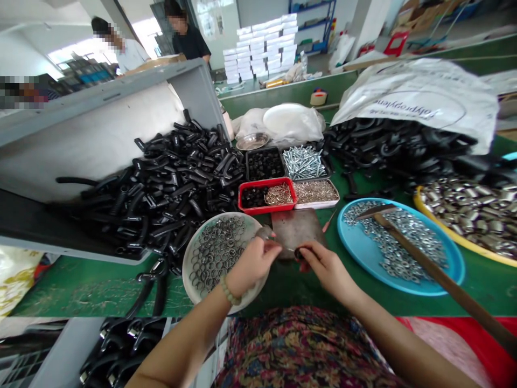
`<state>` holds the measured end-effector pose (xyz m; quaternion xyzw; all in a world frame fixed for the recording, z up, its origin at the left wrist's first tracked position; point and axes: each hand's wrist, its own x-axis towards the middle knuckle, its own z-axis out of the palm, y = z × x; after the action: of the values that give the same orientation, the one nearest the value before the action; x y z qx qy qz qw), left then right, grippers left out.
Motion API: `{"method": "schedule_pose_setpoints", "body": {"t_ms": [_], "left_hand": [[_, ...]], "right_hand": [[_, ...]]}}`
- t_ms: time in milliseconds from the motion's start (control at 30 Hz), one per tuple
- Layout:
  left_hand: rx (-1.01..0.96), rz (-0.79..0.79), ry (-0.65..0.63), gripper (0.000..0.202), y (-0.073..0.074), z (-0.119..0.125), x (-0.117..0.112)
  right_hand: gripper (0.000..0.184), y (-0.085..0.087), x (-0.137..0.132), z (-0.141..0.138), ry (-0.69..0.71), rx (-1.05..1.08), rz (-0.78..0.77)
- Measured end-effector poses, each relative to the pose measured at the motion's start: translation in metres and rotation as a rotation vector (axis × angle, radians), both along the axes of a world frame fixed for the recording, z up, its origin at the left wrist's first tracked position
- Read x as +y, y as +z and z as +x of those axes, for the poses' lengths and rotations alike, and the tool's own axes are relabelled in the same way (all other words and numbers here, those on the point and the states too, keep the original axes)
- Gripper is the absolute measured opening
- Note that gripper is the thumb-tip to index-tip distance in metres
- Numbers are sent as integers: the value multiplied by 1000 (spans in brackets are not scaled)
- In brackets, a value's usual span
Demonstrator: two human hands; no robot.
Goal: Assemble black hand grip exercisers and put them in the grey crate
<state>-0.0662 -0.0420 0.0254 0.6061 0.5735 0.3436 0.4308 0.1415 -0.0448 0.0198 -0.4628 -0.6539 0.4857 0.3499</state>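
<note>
My left hand (pixel 258 260) is closed in a pinch, with a beaded bracelet on its wrist. A greyish rounded piece (pixel 265 232) shows just behind its fingers; what the fingertips hold is too small to name. My right hand (pixel 325 265) is closed on a small black part (pixel 298 253), and a thin shiny bit reaches from it towards the left fingertips. Both hands are over the near edge of a flat metal plate (pixel 298 226). A pale round tray of metal rings (pixel 186 264) lies beneath and beside my left forearm.
A grey crate (pixel 194 81) on its side spills black handles (pixel 177 172). Small trays hold screws (pixel 305 161), rivet-like pieces (pixel 317 191) and black parts (pixel 264 163). A hammer (pixel 420 253) rests across a blue tray (pixel 348 248) of metal pieces. Two people (pixel 188 35) (pixel 125 51) are beyond the bench.
</note>
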Motion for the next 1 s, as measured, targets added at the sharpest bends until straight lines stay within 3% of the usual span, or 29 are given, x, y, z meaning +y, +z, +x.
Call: {"method": "schedule_pose_setpoints", "body": {"t_ms": [67, 133, 233, 300, 367, 467, 567, 633, 700, 767, 867, 933, 1000], "left_hand": [[386, 164, 116, 13, -5, -32, 16], [657, 239, 142, 10, -12, -58, 31], [775, 245, 122, 11, -17, -73, 42], [675, 204, 154, 13, -15, -66, 41], [429, 78, 131, 15, -8, -48, 35], [-67, -153, -10, 22, 7, -8, 23], [-421, -270, -89, 35, 20, 32, 19], [-499, -287, -157, 43, 26, 57, 27], [-486, -282, -285, 43, 27, 85, 44], [-387, -204, -420, 30, 22, 120, 65], [-39, 149, -541, 9, 2, 179, 96], [144, 294, -684, 12, -15, 211, 109], [205, 331, -759, 17, -29, 231, 114]], "right_hand": [[27, -2, 5, 0, -54, 192, -103], [26, -4, 9, 2, -81, 293, -120], [16, -2, 8, 7, -33, 249, -12], [13, 2, 4, 11, 67, 140, 122], [19, 8, -1, 13, 225, 2, 277], [27, 15, -2, 16, 386, -141, 453], [34, 13, 1, 28, 265, -173, 537], [37, 8, 1, 45, 150, -166, 560], [35, 2, 1, 67, 24, -146, 546], [28, -2, 0, 91, -178, -65, 471], [20, -1, 0, 124, -501, 182, 329], [19, 2, 1, 140, -601, 316, 291], [20, 5, 1, 151, -622, 378, 279]]}}
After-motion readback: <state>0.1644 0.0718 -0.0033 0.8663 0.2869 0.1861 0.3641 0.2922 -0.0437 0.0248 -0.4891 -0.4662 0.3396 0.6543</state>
